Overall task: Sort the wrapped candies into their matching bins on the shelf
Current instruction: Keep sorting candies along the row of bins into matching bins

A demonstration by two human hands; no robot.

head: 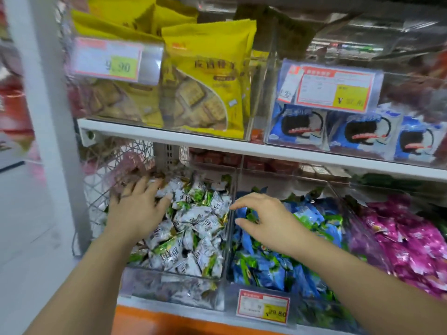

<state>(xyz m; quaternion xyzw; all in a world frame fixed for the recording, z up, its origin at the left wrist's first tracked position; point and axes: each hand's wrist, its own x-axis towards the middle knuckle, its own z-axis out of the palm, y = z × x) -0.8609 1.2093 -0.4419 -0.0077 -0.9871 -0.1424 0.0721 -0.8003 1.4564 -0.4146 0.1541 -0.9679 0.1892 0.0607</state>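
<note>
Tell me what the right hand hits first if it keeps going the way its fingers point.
The right hand, above the blue candies, points left: most likely the clear divider first, then the white-wrapped candies beyond. Depth is unclear; it might pass over it.

At six o'clock the white-and-green candies point(193, 226), at five the blue candies point(278, 264) and at four the magenta candies point(411, 238) wear glossy, crinkled film, lying in clear, smooth plastic bins point(169, 287). At twelve the yellow bags point(208, 81) are smooth film with a soft sheen above a white, smooth-painted shelf board point(193, 140). The price tag point(262, 307) at six looks like printed paper; the wire basket point(96, 201) at nine, thin metal.
</note>
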